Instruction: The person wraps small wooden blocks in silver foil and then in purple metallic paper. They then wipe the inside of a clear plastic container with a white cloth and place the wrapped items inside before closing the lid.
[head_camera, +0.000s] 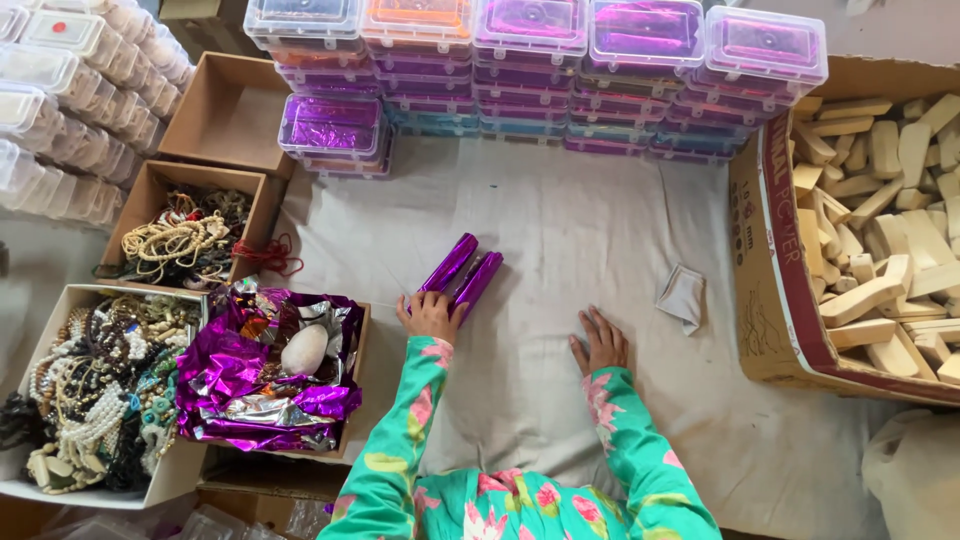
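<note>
Left hand (430, 315) fingers close on the near ends of two purple foil-wrapped sticks (462, 272), which angle away up-right on the cloth (600, 230). Right hand (600, 342) lies flat, empty, farther off.

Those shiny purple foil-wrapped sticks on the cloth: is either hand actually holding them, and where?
The left hand touches the near ends of the purple foil-wrapped sticks; a closed grip cannot be told. The right hand lies flat, holding nothing.
</note>
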